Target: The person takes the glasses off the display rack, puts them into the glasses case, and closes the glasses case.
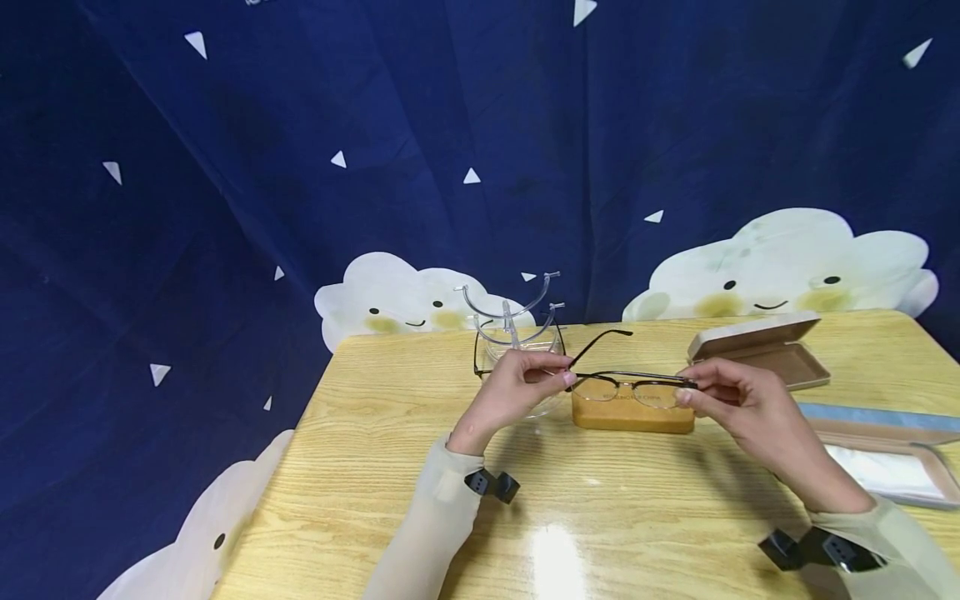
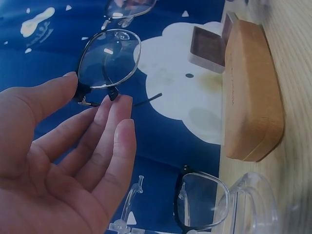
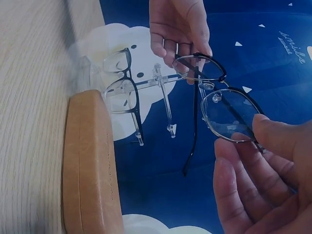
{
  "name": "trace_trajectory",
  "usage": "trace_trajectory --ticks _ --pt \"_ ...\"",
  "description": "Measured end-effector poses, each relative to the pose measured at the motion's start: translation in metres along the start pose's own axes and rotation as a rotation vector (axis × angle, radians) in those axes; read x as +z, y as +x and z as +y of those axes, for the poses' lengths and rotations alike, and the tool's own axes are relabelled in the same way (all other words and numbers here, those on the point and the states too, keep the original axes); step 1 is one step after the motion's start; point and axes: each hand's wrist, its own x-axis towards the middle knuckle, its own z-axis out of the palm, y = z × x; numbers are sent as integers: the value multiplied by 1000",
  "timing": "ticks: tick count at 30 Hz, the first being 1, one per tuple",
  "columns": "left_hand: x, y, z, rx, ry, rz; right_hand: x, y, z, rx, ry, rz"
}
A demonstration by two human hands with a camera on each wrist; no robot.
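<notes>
Both hands hold one pair of eyeglasses (image 1: 662, 384) with dark upper rims and thin metal lower rims, raised in front of a tan glasses case (image 1: 633, 418). My left hand (image 1: 516, 388) pinches the hinge corner at one end of the frame, thumb against fingers. At the other end, my right hand (image 1: 753, 410) pinches the frame corner beside the lens (image 3: 229, 114). One temple arm (image 3: 196, 117) sticks out from the left-hand side; the other runs behind the lenses. Behind the left hand, a second pair of glasses (image 2: 202, 199) hangs on a clear display stand (image 1: 512, 321).
An open glasses case (image 1: 810, 364) with a brown lining stands at the back right. In front of it lies another open case with a blue lid (image 1: 892, 414) and a white cloth (image 1: 885, 472) inside. A dark blue curtain (image 1: 420, 125) hangs behind the wooden table (image 1: 360, 467).
</notes>
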Motion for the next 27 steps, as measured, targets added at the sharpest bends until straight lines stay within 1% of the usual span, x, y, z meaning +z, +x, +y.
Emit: trace_trajectory --ticks 8,14,20,27 --pt "1 -1 2 -3 -5 -8 1 0 0 -1 65 -7" --pt "0 -2 1 6 0 -17 1 0 1 -1 73 -3" --pt "1 -2 1 8 15 -16 1 0 1 -7 27 28" --pt "1 -1 0 13 5 -25 1 1 1 -20 -22 74"
